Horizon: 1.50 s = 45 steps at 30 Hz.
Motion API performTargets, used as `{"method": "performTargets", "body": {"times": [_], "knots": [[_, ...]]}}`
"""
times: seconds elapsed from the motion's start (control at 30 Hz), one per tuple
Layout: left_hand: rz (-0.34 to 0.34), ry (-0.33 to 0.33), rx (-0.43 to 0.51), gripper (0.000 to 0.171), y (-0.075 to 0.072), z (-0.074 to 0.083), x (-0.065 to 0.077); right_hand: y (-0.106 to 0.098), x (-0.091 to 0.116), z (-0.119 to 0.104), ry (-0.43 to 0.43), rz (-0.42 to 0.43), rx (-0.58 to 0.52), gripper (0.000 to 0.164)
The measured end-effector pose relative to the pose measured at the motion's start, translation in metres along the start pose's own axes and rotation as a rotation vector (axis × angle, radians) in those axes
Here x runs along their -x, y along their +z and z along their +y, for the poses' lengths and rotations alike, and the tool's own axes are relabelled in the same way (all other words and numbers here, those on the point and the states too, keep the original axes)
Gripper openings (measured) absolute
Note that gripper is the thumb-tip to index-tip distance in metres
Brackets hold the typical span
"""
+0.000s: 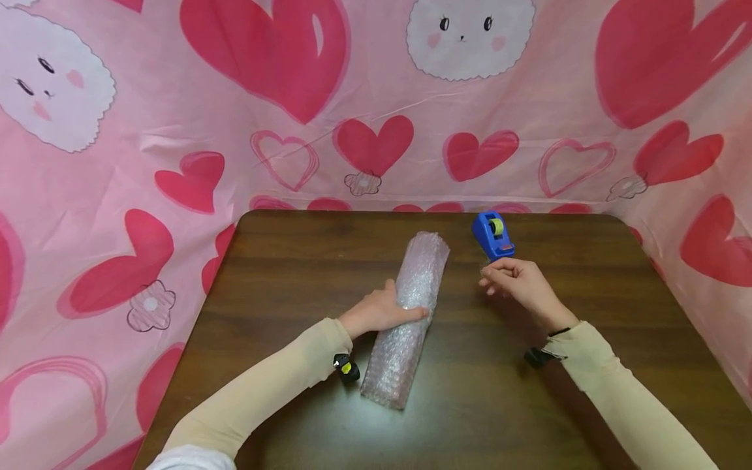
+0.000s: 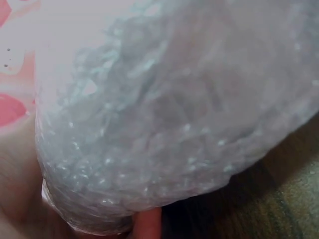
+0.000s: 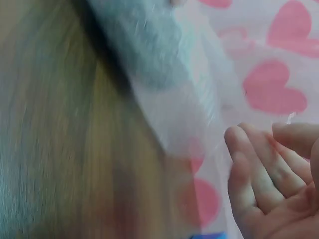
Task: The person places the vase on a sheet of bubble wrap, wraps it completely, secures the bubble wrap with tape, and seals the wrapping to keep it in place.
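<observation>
A long bundle of clear bubble wrap [image 1: 395,362] lies slantwise on the table; its contents cannot be made out. My left hand [image 1: 382,312] grips it around the middle, one digit laid across the top. In the left wrist view the bubble wrap [image 2: 164,109] fills most of the picture, with a fingertip [image 2: 147,224] at its lower edge. Just in front of a blue tape dispenser [image 1: 492,235], my right hand [image 1: 523,284] pinches a small clear piece of tape [image 1: 485,266]. A shiny bit of that tape [image 3: 291,117] shows at the fingertips in the right wrist view.
The dark wooden table [image 1: 282,274] has rounded far corners. A pink cloth [image 1: 376,98] printed with hearts hangs behind it and along both sides. The dispenser stands near the far edge, right of the bundle.
</observation>
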<state>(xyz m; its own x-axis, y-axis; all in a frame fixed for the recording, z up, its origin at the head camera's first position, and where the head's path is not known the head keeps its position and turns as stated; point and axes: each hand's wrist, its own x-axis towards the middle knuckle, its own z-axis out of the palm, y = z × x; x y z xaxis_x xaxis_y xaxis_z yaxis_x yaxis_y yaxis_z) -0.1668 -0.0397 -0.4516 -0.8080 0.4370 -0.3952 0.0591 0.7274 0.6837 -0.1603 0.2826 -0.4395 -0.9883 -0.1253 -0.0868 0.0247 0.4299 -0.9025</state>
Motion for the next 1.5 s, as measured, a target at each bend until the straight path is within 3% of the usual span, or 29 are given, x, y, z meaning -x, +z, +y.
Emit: {"method": "performTargets", "body": {"times": [0.2,0.37,0.6,0.7,0.87,0.97,1.2,1.5], "knots": [[0.007,-0.008,-0.005,0.112,0.0,-0.001,-0.001,0.014,0.014,-0.019,-0.172,-0.152,-0.073,0.032],[-0.007,-0.014,0.012,0.111,0.001,-0.002,0.0,0.02,0.022,-0.026,-0.253,-0.255,-0.134,0.031],[-0.01,-0.01,0.022,0.11,0.001,-0.002,0.001,0.023,0.028,-0.029,-0.335,-0.365,-0.185,0.047],[-0.006,-0.008,0.022,0.109,0.001,-0.001,0.003,0.029,0.032,-0.032,-0.318,-0.316,-0.121,0.043],[0.003,-0.005,0.028,0.108,0.0,0.001,0.004,0.046,0.035,-0.037,-0.318,-0.029,0.127,0.012],[0.004,-0.007,0.027,0.109,0.0,0.002,0.004,0.053,0.035,-0.038,-0.343,0.051,0.176,0.012],[0.002,-0.01,0.03,0.106,0.001,0.003,0.005,0.058,0.033,-0.045,-0.416,-0.021,0.111,0.021],[0.018,-0.014,0.027,0.103,0.003,0.003,0.004,0.068,0.024,-0.053,-0.424,-0.114,-0.005,0.021]]}}
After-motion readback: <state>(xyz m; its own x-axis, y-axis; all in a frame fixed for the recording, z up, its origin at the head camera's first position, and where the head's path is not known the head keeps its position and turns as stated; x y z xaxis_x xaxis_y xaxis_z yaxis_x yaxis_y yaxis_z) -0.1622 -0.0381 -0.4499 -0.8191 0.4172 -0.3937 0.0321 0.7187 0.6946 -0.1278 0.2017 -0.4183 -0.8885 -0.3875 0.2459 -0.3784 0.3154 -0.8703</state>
